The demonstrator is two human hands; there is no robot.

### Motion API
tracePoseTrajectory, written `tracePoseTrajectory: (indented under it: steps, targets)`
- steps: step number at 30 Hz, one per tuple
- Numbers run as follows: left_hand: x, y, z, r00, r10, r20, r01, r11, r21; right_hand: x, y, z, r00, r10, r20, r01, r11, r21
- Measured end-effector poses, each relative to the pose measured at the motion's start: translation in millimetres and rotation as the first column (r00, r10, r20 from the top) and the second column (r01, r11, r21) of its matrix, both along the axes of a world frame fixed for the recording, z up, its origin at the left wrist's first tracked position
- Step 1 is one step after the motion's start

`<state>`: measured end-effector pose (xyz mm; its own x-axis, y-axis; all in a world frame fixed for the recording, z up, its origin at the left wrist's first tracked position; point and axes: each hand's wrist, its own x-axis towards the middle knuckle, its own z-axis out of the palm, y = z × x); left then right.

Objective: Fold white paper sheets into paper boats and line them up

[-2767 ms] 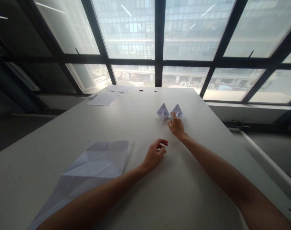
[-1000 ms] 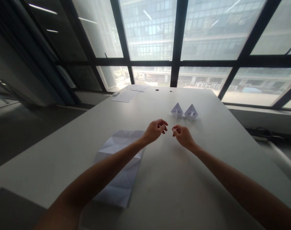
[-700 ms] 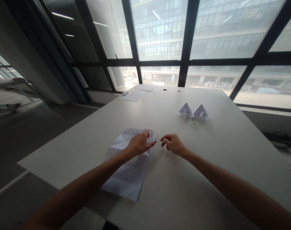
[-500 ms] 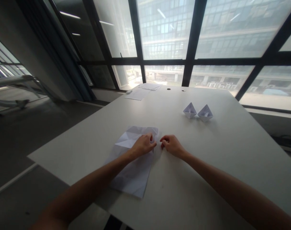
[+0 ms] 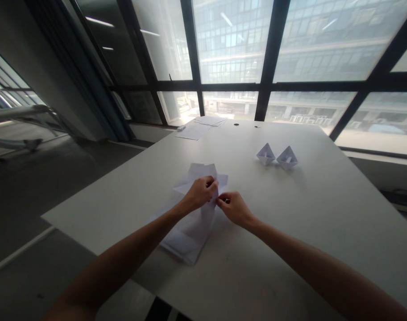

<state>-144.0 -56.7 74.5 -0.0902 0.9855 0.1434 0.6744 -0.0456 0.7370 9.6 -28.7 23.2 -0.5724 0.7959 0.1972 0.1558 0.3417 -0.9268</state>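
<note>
A creased white sheet of paper (image 5: pixel 186 229) lies partly lifted on the table in front of me. My left hand (image 5: pixel 203 189) pinches it near its right side, where the paper bends upward. My right hand (image 5: pixel 233 206) is closed, thumb and fingertips pressed on the same raised edge, just below and right of the left. Flaps of the sheet stick out beyond the left hand, at the far end and to the right. Part of the paper is hidden under my left hand and forearm.
Two folded paper boats (image 5: pixel 265 154) stand side by side farther back on the right of the white table (image 5: pixel 300 232). Several flat paper sheets (image 5: pixel 193 131) lie at the far left end, with a small white object (image 5: pixel 181 128) beside them. Windows rise behind the table.
The paper's right side has been lifted and bent up, and its near edge has drawn away from me. My right hand has moved left and taken hold of the paper.
</note>
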Motion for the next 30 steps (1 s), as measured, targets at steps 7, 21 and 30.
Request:
tracePoseTrajectory:
  steps: [7, 21, 30]
  targets:
    - [4, 15, -24.4, 0.987, 0.114, -0.115, -0.053, 0.9, 0.432, 37, 24, -2, 0.941, -0.338, -0.021, 0.339, 0.94, 0.035]
    - [-35, 18, -71.6, 0.795, -0.102, -0.598, 0.224, 0.966, 0.132, 226, 51, -26, 0.734, -0.536, 0.417, 0.44, 0.843, 0.311]
    - [89, 59, -25.5, 0.709, -0.374, -0.598, 0.516, 0.853, 0.079, 227, 30, -2, 0.526, -0.688, 0.5, 0.391, 0.718, 0.576]
